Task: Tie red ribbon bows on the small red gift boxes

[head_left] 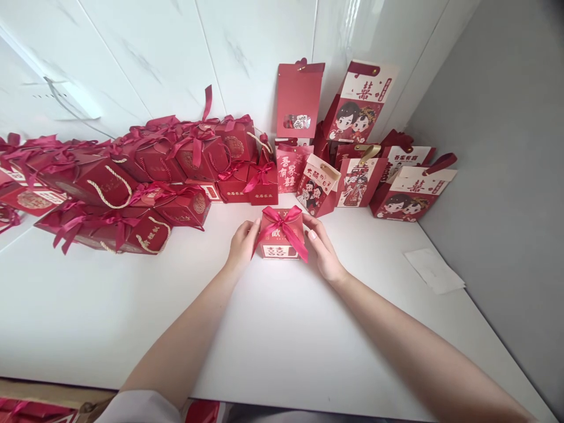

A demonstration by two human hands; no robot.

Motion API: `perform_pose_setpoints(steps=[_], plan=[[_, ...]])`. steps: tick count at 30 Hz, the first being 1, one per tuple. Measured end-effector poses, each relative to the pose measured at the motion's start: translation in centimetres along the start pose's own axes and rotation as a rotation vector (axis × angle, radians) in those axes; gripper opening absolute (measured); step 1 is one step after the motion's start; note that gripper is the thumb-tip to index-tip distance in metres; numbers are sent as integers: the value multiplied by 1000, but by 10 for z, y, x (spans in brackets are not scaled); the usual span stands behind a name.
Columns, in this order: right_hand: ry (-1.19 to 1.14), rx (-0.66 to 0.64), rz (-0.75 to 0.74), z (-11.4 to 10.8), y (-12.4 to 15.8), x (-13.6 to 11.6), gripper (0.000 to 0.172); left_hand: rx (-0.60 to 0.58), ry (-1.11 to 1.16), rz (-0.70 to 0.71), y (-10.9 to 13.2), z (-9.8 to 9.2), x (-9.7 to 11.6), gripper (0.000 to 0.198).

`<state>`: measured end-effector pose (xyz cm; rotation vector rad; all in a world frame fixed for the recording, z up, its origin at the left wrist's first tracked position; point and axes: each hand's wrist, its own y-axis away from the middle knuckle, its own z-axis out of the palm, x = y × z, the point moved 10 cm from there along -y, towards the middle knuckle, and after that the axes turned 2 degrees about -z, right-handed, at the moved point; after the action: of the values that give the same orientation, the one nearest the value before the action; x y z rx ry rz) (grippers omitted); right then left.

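A small red gift box (pixel 282 251) with a white label stands upright on the white table (pixel 247 346). Its top carries a bright pink-red ribbon bow (pixel 282 222) whose tails hang down the front. My left hand (pixel 244 242) is closed against the box's left side. On the opposite side, my right hand (pixel 324 247) has its fingers curved along the box, so the two hands hold it between them. Just behind it are two red boxes (pixel 263 191) with bows and a small paper gift bag (pixel 315 187) printed with cartoon figures.
Many red ribboned boxes (pixel 150 161) are piled at the left against the marbled wall (pixel 154 53). Printed gift bags (pixel 409 197) stand at the back right near a grey partition (pixel 497 176). White paper (pixel 434 270) lies at the right. More red packages (pixel 35 411) sit below the table's front edge.
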<state>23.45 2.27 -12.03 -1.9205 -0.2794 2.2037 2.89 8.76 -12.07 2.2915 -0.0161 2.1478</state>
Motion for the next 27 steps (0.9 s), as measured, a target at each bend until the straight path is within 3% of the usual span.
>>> perform_pose_setpoints(steps=[3, 5, 10, 13, 19, 23, 27], plan=[[34, -21, -53, 2, 0, -7, 59, 52, -38, 2, -1, -4, 2, 23], [29, -46, -76, 5, -1, -11, 62, 37, -23, 50, 0, -2, 9, 28], [-36, -88, -59, 9, -1, -12, 58, -173, 91, 207, 9, 17, 32, 55], [-62, -128, -32, 13, 0, -11, 55, -265, 188, 263, 16, 22, 44, 59], [22, -34, 49, 5, -1, -1, 57, -382, 197, 214, 23, 34, 49, 26], [58, 28, 76, -2, -2, 5, 56, -414, 253, 167, 24, 35, 50, 21], [84, -18, 44, 2, -3, 1, 51, -414, 253, 143, 23, 31, 53, 30]])
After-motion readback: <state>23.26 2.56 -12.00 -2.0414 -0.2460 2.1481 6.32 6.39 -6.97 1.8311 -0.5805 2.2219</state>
